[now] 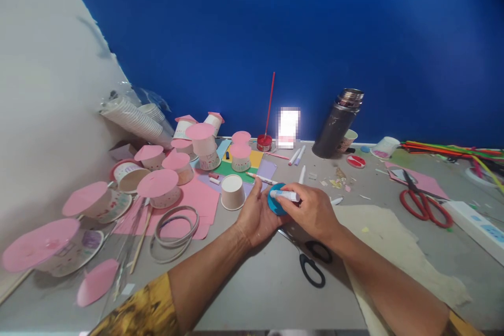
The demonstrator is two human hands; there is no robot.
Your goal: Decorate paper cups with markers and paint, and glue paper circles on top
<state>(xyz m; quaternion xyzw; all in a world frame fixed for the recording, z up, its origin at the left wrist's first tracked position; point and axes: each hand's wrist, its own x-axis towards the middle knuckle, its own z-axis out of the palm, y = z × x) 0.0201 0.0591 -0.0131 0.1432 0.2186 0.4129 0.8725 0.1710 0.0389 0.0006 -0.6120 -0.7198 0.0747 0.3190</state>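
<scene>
In the middle of the head view, my left hand [255,215] is turned palm up, its thumb raised, and cradles a round blue disc [272,207] at the fingers. My right hand [315,210] grips a white pen-shaped tube [289,196] with a pale blue mark, its tip lying over the disc. Whether the tip touches the disc, I cannot tell. Just left of my left hand, a plain paper cup [232,192] stands upside down. Black-handled scissors [313,270] lie below my hands, their blades partly hidden.
Paper cups with pink card discs [159,189] crowd the left side, near a tape ring [175,233]. A dark flask [334,126] stands at the back. Red-handled scissors [425,207] and a white power strip [478,226] lie right, beyond a pale cloth-like sheet [389,252].
</scene>
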